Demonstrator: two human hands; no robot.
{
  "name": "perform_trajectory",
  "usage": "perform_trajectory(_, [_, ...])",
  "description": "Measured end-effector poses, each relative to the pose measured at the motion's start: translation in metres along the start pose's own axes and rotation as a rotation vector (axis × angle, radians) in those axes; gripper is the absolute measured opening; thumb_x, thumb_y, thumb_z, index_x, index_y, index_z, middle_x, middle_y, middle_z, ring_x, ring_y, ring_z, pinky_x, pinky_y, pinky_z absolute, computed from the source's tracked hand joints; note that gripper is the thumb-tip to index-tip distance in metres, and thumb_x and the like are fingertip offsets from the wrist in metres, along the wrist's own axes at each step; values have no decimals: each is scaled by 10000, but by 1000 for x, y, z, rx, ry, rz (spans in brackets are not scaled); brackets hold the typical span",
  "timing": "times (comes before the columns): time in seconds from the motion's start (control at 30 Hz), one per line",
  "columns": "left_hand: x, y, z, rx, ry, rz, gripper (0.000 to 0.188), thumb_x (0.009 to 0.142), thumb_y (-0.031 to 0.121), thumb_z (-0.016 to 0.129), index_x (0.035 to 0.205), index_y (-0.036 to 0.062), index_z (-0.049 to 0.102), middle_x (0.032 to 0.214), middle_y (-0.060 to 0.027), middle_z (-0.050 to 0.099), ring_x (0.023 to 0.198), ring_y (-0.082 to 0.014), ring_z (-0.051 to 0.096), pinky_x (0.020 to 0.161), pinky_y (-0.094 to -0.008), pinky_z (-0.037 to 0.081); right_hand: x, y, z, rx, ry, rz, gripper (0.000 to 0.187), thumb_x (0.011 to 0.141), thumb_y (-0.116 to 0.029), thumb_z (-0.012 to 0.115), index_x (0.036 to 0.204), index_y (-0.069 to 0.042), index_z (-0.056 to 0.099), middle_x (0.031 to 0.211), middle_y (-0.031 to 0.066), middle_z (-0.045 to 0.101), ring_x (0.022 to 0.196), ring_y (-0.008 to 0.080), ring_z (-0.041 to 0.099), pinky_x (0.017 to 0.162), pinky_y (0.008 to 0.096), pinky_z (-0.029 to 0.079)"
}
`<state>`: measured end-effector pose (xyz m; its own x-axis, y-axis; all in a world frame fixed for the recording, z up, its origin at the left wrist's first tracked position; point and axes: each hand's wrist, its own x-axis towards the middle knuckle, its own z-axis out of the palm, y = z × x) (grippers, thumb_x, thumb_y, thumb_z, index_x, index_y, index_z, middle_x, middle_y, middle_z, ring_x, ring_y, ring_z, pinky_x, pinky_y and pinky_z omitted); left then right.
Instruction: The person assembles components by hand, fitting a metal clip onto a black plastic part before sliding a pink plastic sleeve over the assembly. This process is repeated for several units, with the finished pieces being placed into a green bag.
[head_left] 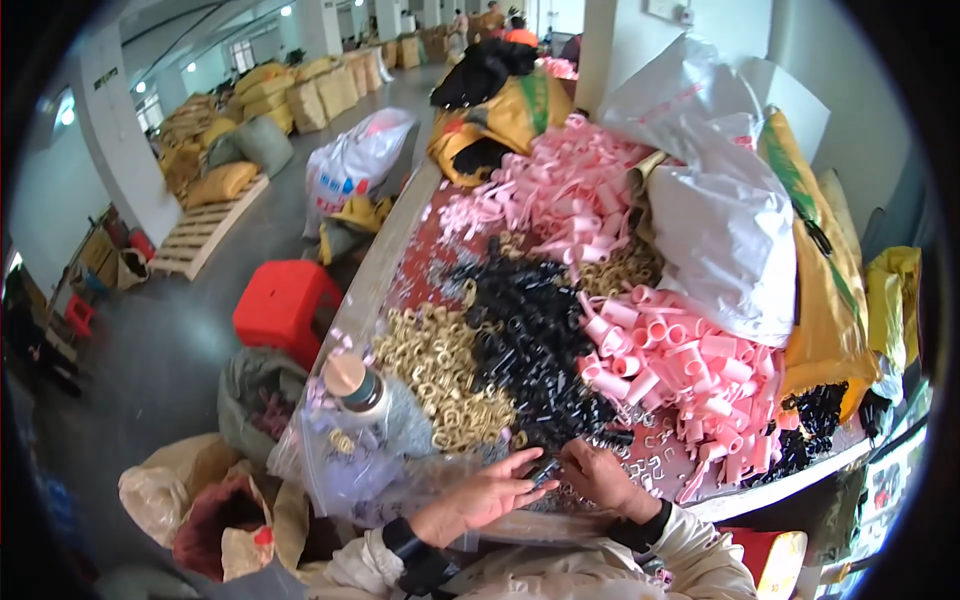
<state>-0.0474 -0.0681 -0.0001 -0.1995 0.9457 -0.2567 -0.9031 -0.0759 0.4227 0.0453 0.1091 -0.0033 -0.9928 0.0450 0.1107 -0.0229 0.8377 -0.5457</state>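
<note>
Over the table's near edge, my left hand (480,492) holds a small black plastic piece (542,470) between its thumb and fingers. Close beside it, my right hand (600,474) is closed, its fingertips pinched near that piece; whatever they grip is too small to make out. Just beyond both hands lies a heap of black plastic parts (525,345). To its left are piled beige ring-shaped parts (445,370), and to its right pink tube-shaped parts (690,375). Small U-shaped metal clips (645,455) lie scattered by my right hand.
A bottle with a pinkish-tan cap (350,378) and clear plastic bags (370,485) stand at the left. White sacks (725,235) and a yellow sack (820,270) line the right side. A red stool (285,310) and open sacks (215,510) stand on the floor leftward.
</note>
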Motion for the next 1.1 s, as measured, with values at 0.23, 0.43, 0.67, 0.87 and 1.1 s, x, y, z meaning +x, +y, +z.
perform_trajectory(0.23, [17, -5, 16, 272, 26, -52, 486, 773, -33, 460, 1214, 8, 260, 1070, -114, 450, 1021, -240, 459, 888, -315, 366, -5, -10, -20, 579, 81, 83, 157, 740, -22, 514, 887, -12, 459, 689, 118, 554, 609, 221, 563, 539, 294, 439])
perform_trajectory(0.43, [34, -13, 15, 607, 128, -19, 415, 735, -28, 538, 1111, 31, 372, 954, -92, 504, 865, -187, 537, 757, -282, 441, -17, 0, -18, 801, 110, 65, 155, 786, -20, 471, 935, -26, 429, 711, 63, 538, 619, 136, 531, 538, 256, 427])
perform_trajectory(0.67, [43, -25, 20, 620, 201, 197, 261, 719, -15, 577, 955, 23, 471, 791, -54, 532, 663, -124, 544, 579, -243, 457, -24, 1, -27, 1069, 14, 103, 188, 837, -75, 438, 1013, -46, 377, 731, 18, 516, 600, 65, 469, 508, 202, 384])
perform_trajectory(0.87, [43, -26, 29, 955, 236, 390, 107, 736, 22, 579, 824, 14, 519, 734, -45, 549, 637, -88, 531, 565, -207, 439, -25, 2, -22, 1245, -45, 146, 190, 846, -108, 438, 1015, -47, 376, 719, 8, 503, 553, 48, 417, 480, 179, 351])
perform_trajectory(1.1, [31, -23, 37, 985, 304, 481, 54, 764, 54, 557, 757, 5, 535, 665, -27, 555, 624, -68, 532, 559, -199, 430, -18, -11, -18, 1356, -79, 230, 191, 846, -115, 439, 1011, -35, 390, 740, 13, 508, 599, 60, 454, 523, 181, 376])
